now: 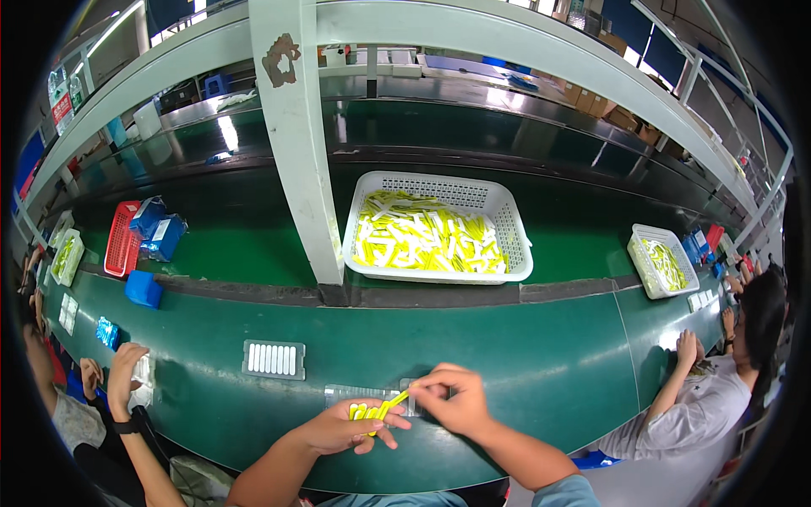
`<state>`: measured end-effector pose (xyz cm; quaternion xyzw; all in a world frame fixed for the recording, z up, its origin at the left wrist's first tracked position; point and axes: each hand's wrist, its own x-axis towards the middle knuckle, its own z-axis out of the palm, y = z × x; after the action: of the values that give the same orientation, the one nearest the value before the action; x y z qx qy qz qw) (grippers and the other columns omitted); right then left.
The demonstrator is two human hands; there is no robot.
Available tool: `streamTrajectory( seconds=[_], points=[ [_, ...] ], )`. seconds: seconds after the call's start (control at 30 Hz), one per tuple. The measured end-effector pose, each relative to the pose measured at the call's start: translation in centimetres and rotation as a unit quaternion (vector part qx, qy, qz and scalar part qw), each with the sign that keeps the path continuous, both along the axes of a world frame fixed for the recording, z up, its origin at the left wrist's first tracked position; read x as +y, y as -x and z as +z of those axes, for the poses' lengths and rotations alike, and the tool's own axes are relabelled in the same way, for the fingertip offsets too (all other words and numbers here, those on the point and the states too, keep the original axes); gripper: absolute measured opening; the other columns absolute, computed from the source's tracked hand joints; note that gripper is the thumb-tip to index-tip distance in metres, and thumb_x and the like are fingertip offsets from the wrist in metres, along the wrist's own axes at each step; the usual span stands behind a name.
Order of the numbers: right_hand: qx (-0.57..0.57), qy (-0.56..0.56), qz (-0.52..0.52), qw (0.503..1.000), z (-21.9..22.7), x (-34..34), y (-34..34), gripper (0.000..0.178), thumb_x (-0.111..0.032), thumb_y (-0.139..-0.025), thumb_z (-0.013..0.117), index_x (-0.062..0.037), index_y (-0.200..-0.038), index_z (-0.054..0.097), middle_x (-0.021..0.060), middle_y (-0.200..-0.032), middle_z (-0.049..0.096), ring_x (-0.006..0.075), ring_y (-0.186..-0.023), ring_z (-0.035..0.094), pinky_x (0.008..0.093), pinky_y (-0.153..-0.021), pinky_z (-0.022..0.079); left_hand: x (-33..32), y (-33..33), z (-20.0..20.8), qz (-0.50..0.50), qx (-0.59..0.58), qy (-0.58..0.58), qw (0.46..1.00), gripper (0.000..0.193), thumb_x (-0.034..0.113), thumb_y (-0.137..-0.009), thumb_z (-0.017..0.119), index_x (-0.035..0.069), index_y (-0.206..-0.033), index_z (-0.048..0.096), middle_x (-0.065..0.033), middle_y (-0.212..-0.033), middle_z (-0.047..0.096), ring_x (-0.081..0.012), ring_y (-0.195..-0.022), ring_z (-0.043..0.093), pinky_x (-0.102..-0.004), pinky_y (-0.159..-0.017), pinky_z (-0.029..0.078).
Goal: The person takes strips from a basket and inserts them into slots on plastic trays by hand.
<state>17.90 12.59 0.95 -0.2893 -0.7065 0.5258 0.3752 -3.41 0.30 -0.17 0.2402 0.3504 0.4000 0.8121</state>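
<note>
Palm up, my left hand holds several slim yellow plastic sticks side by side. My right hand pinches the end of one more yellow stick between thumb and forefinger, its other end over my left palm. Just behind both hands, a clear plastic tray lies on the green worktop, partly hidden by them. To the left of it, a second clear tray carries a row of several white pieces.
Beyond a ledge, a white basket holds many yellow and white sticks. A white post rises left of it. Red basket and blue packs stand farther left. Co-workers' hands are left, another person sits right.
</note>
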Motion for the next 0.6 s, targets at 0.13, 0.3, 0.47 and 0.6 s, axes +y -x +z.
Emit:
streamTrajectory(
  seconds=[0.13, 0.3, 0.47, 0.6],
  points=[
    [-0.064, -0.281, 0.002, 0.958, 1.8, 3.0, -2.4, 0.011, -0.007, -0.074, 0.083, -0.0075, -0.085, 0.079, -0.0001, -0.066, 0.059, 0.0142, -0.058, 0.053, 0.03, -0.057, 0.04, 0.0, 0.4, 0.1, 0.054, 0.007, 0.004, 0.999, 0.042, 0.005, -0.098, 0.061, -0.004, -0.138, 0.051, -0.0218, -0.13, 0.063, -0.0242, -0.093, 0.071, -0.0249, -0.051, 0.04],
    [-0.301, -0.422, 0.143, 0.843, 1.6, 2.4, -2.9, 0.015, -0.025, -0.078, 0.081, -0.0111, -0.081, 0.078, -0.0006, -0.069, 0.062, 0.0196, -0.068, 0.06, 0.0349, -0.061, 0.045, 0.1, 0.6, -0.4, 0.071, -0.004, -0.004, 0.997, 0.045, 0.002, -0.098, 0.06, -0.002, -0.141, 0.05, -0.0218, -0.13, 0.063, -0.0237, -0.092, 0.071, -0.0244, -0.052, 0.039],
    [-0.321, -0.312, 0.271, 0.852, 2.6, 2.6, -4.0, 0.022, -0.029, -0.082, 0.078, -0.0106, -0.094, 0.079, 0.003, -0.072, 0.064, 0.0243, -0.071, 0.064, 0.0375, -0.066, 0.05, -0.1, 0.7, -0.4, 0.071, -0.011, -0.009, 0.997, 0.046, 0.001, -0.097, 0.06, -0.002, -0.142, 0.049, -0.0217, -0.13, 0.063, -0.0238, -0.094, 0.071, -0.0242, -0.052, 0.039],
    [-0.28, -0.247, 0.257, 0.891, 2.6, 3.0, -3.9, 0.021, -0.025, -0.084, 0.076, -0.0103, -0.099, 0.078, 0.0061, -0.072, 0.065, 0.0257, -0.07, 0.066, 0.038, -0.066, 0.052, 0.1, 0.8, -0.4, 0.06, -0.014, -0.012, 0.998, 0.046, 0.001, -0.097, 0.06, -0.002, -0.142, 0.049, -0.022, -0.131, 0.062, -0.0243, -0.097, 0.071, -0.0241, -0.053, 0.039]
  ],
)
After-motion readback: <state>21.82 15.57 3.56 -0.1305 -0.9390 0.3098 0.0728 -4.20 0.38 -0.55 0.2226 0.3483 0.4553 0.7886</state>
